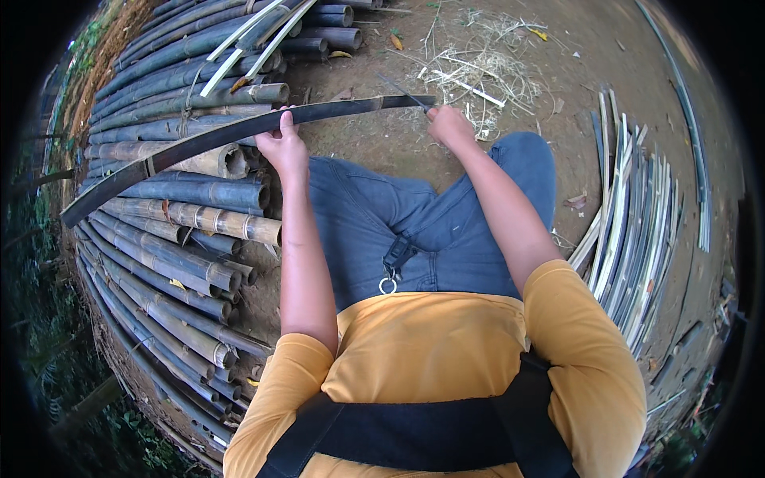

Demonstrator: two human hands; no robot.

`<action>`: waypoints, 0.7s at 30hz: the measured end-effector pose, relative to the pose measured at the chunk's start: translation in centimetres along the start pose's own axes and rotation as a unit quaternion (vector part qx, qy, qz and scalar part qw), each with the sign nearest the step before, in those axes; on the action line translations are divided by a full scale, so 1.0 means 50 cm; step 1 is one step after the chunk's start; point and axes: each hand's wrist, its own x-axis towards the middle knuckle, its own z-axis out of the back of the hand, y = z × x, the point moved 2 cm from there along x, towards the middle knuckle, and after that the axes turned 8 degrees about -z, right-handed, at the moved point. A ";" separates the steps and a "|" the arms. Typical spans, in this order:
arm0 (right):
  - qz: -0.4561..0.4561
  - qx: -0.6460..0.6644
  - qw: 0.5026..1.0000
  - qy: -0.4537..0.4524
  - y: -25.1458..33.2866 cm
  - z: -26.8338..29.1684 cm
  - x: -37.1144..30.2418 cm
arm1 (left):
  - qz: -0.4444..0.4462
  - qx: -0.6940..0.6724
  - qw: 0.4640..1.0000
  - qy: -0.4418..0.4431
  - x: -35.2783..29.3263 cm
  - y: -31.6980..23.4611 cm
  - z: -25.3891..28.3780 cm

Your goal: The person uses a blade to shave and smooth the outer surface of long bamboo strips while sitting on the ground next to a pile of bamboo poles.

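A long, dark split bamboo strip (215, 139) stretches in front of me from the far left to just past the middle. My left hand (284, 150) is closed round it near its midpoint, thumb on top. At the strip's right end, my right hand (451, 127) is closed round a knife, whose handle is mostly hidden in the fist. The thin dark knife blade (402, 91) points up and left and crosses the strip close to that end. Whether the edge has entered the bamboo is too small to tell.
Stacked bamboo poles (199, 191) fill the left side, some pale split strips (239, 56) lying on top. Thin shavings (486, 76) litter the dirt ahead. A bundle of split strips (637, 239) lies at right, and a long pole (689, 119) lies beyond it.
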 end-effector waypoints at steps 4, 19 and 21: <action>0.011 -0.042 0.999 0.014 -0.018 0.011 0.011 | 0.017 0.016 1.000 -0.001 -0.019 -0.020 -0.002; 0.012 -0.006 0.999 0.037 -0.014 0.012 -0.025 | -0.013 -0.006 1.000 -0.003 -0.014 -0.010 -0.006; 0.010 -0.022 0.999 0.040 -0.004 0.023 -0.009 | 0.001 0.023 1.000 0.008 -0.014 -0.014 -0.009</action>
